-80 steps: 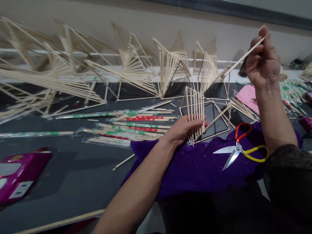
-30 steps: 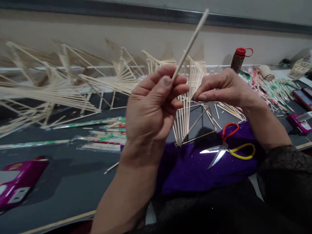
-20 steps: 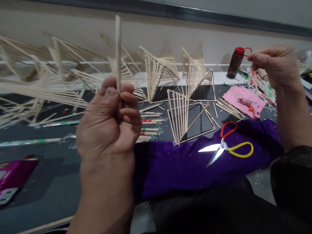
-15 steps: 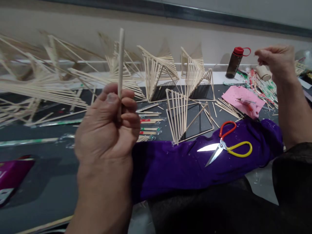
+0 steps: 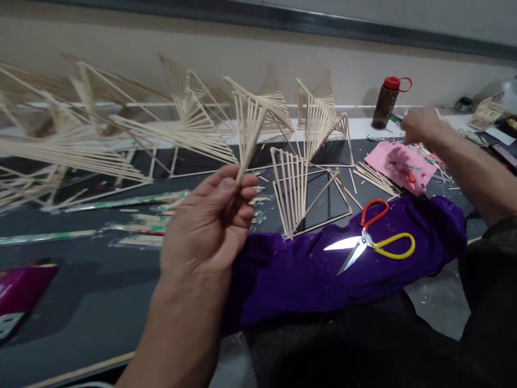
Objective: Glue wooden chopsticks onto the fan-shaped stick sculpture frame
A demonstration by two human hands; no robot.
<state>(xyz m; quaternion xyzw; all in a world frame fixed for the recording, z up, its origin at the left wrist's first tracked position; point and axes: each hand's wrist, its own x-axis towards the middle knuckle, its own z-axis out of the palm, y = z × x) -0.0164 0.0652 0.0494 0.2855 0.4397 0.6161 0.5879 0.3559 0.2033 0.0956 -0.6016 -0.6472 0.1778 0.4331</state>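
Observation:
My left hand (image 5: 210,221) grips a pale wooden stick (image 5: 252,145), which tilts up and to the right. At the right, my right hand (image 5: 422,126) has curled fingers and hovers by a heap of wrappers; whatever it may hold is hidden. A small stick frame (image 5: 294,194) stands on the dark table beyond a purple cloth (image 5: 283,280). Open scissors (image 5: 364,241) with one red and one yellow handle lie on that cloth. Loose sticks (image 5: 375,179) are beside a pink sheet (image 5: 388,156).
Twisted stick structures (image 5: 321,118) line the wall at the back. A dark bottle (image 5: 383,105) with a red cap stands left of my right hand. Wrapped sticks (image 5: 141,237) lie behind my left hand, and a magenta case (image 5: 24,291) is at the left edge.
My left hand has shifted right, and its stick has gone from upright to leaning right. My right hand has moved down and left, over the wrappers near the bottle.

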